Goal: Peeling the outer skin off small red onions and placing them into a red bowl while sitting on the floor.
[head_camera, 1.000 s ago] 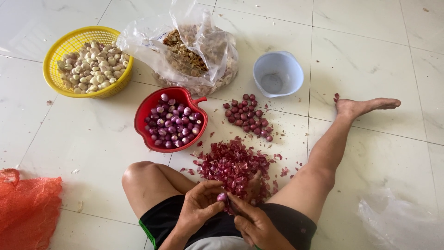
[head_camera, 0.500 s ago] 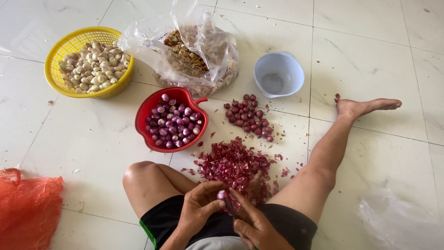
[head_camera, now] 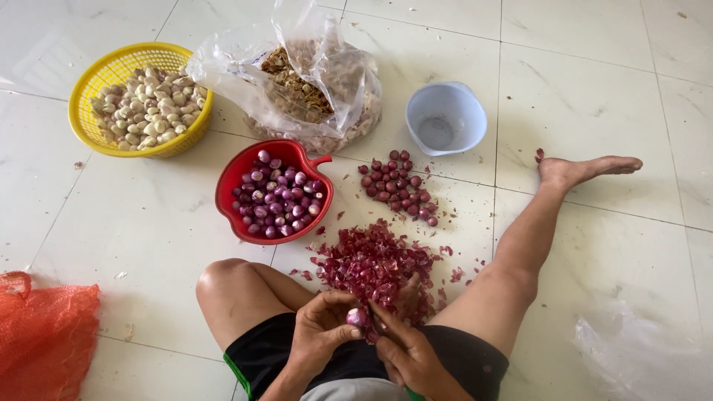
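Observation:
My left hand (head_camera: 321,327) grips a small purple shallot (head_camera: 358,318) between thumb and fingers, low in the view above my lap. My right hand (head_camera: 405,349) is closed against the same shallot and pulls at its red skin; whether it holds a small blade I cannot tell. Just beyond the hands lies a heap of red shallot peels (head_camera: 375,267) on the tile floor. A red apple-shaped bowl (head_camera: 230,186) with several peeled purple shallots stands to the left of the heap. A loose pile of unpeeled red shallots (head_camera: 399,186) lies to its right.
A yellow basket (head_camera: 93,89) of peeled garlic cloves sits far left. A clear plastic bag (head_camera: 327,82) of dry skins stands behind the red bowl, beside a pale blue bowl (head_camera: 445,119). An orange net sack (head_camera: 41,334) lies bottom left, crumpled clear plastic (head_camera: 639,349) bottom right.
Both hands stay on the shallot and shift only slightly as the skin is worked off. The bowls, basket and piles have not moved.

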